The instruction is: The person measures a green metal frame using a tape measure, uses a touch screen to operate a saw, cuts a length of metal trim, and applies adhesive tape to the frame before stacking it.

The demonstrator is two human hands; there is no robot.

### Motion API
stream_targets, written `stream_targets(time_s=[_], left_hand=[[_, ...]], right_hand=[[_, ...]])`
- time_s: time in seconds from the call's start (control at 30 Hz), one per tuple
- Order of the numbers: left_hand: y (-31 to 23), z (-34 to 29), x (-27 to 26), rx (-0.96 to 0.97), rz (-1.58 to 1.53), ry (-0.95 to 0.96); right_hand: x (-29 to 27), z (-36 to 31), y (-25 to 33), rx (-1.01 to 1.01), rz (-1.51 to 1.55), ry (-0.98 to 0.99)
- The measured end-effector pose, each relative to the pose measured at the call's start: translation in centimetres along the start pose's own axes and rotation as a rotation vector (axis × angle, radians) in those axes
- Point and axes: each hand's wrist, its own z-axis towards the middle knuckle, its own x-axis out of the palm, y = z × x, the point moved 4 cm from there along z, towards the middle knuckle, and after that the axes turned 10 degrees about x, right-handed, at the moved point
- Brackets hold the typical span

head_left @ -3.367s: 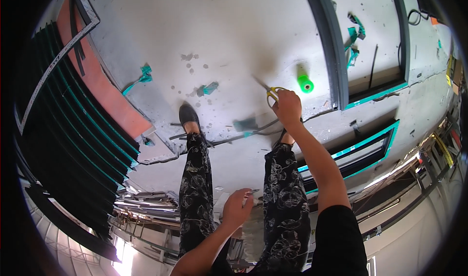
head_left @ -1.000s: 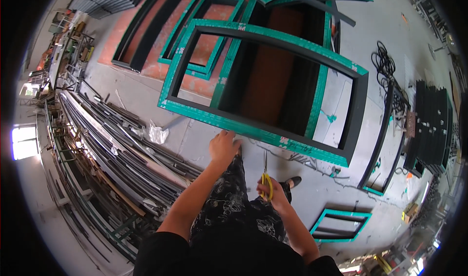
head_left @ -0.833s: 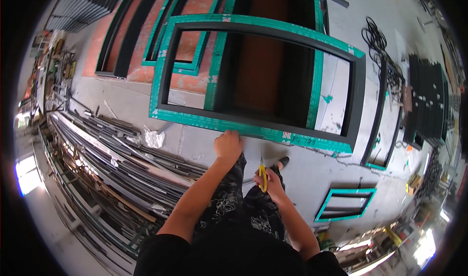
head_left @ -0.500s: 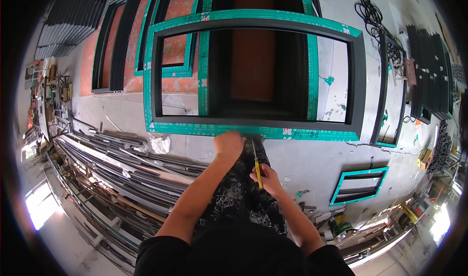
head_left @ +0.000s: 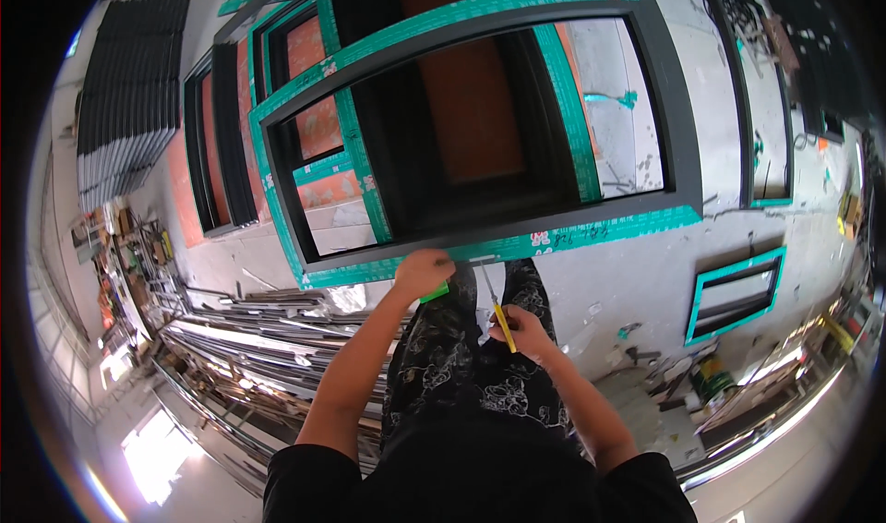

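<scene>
A large dark rectangular frame (head_left: 678,154) edged with green printed film lies in front of me, its near edge close to my legs. My left hand (head_left: 426,272) is closed at that near edge, fingertips against the frame. A bright green piece (head_left: 435,292) shows under the palm; whether the fingers grip it or the frame is hidden. In my right hand (head_left: 526,331) is a slim yellow-handled tool (head_left: 504,324) with a thin metal shaft. Its tip points at the near edge, just right of my left hand, beside a small greyish spot.
Beneath the large frame are more dark and green-edged profiles. A small green-edged frame (head_left: 736,294) lies on the floor to the right, with a tall narrow frame (head_left: 789,135) beyond it. Long metal bars (head_left: 277,343) are piled at left. Stacked dark profiles (head_left: 134,89) stand far left.
The view has turned, so the large frame now looks tilted, its left end nearer me. The bright green piece has come into sight under my left hand. My right hand keeps its tool.
</scene>
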Motion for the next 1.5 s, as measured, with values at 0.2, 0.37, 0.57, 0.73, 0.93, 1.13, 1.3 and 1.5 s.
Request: stream_targets(time_s=[0.2,0.37,0.57,0.73,0.93,1.13,1.3,1.5], left_hand=[[2.6,1.1,-0.6,0.103,-0.551,0.203],[2.7,1.3,-0.6,0.097,-0.592,0.297],[2.9,1.2,-0.9,0.107,-0.534,0.289],[-2.0,-0.9,-3.7,0.233,0.213,0.015],[-3.7,0.0,-0.8,0.365,0.680,-0.023],[-3.2,1.9,1.1,0.363,0.865,0.111],[-3.3,2.9,0.0,0.309,0.747,0.230],[-3.4,2.8,-0.6,0.351,0.666,0.234]], right_hand=[[3.4,1.4,-1.3,0.100,0.139,0.102],[4.9,3.8,-2.9,0.026,0.154,0.072],[5.9,3.9,-2.4,0.034,0.274,0.085],[6.1,3.6,-0.2,-0.124,0.178,0.057],[5.2,0.4,5.6,-0.412,0.147,-0.312],[1.9,-2.0,14.4,-0.692,-0.695,-1.355],[0.6,4.0,18.9,-1.007,-0.876,-1.309],[0.3,7.9,17.9,-0.889,-0.928,-1.317]])
